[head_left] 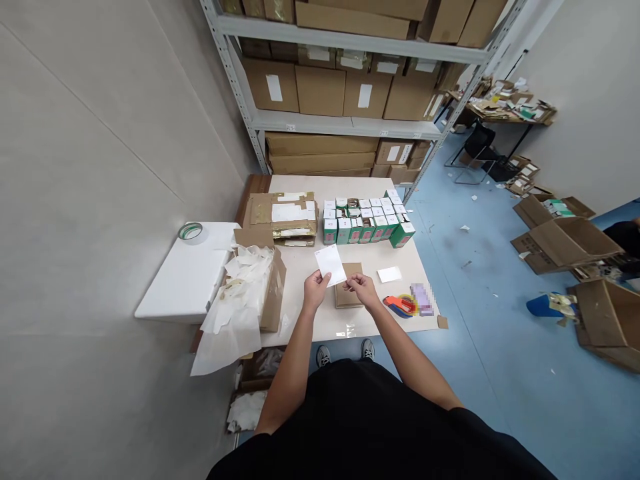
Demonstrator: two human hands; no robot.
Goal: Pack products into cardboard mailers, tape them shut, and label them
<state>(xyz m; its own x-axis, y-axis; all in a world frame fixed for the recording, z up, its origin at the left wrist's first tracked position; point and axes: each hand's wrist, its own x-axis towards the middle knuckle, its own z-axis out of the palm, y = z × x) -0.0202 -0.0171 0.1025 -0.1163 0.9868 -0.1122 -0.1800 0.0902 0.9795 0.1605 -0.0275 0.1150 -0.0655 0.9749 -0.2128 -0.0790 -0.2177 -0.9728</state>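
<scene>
My left hand (316, 288) is closed on the lower edge of a white paper label sheet (331, 264), thumb on top. At the sheet's lower right corner is my right hand (362, 288), its fingers pinched together; whether they grip the corner is too small to make out. Below both hands a small brown cardboard box (349, 300) rests on the table (305, 320), partly covered by the right hand and the sheet. To the right lie a small stack of white labels (389, 274) and an orange-handled tool (399, 304), beside a blurred purple item (423, 299).
Rows of small green-and-white boxes (367, 230) stand at the table's back. Left of them are flattened cardboard pieces (260, 210) and an open carton (273, 293) overflowing with white wrapping. A tape roll (191, 231) lies on a white surface; shelving (345, 123) rises behind.
</scene>
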